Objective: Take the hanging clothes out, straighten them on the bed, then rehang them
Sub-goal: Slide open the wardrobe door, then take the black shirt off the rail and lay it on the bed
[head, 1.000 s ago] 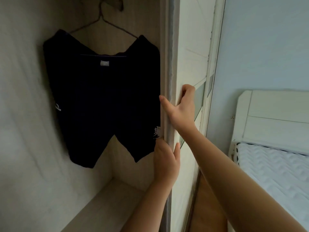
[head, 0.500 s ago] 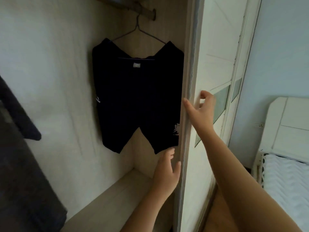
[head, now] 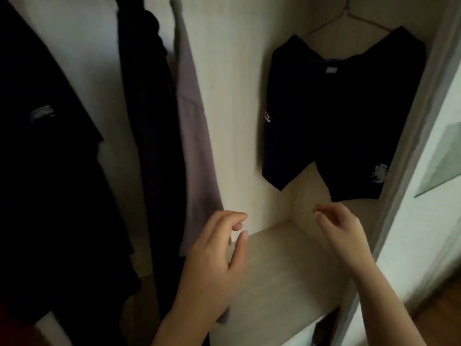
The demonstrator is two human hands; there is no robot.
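Both hands have come off the sliding door's edge and the view has swung left, so more of the wardrobe shows: the left hand (head: 214, 260) hovers low in the near middle, fingers loosely curled and apart, gripping nothing, and the right hand (head: 341, 231) hangs just under the black shorts (head: 334, 126), fingers slack and empty too. The shorts sit far right on a thin wire hanger (head: 349, 17), draped flat against the back panel, a small white tag at the waistband and a pale emblem low on the right leg, hems uneven. To the left hang a pale grey garment (head: 192, 136), a dark garment (head: 149, 121) beside it, and a black top (head: 50, 171) at the far left edge. Below is the bare wooden shelf (head: 282, 270). This looks like the opening step, nothing taken out yet; next move, I'd say, is reaching up to lift a hanger's hook off the rail, which is out of view above
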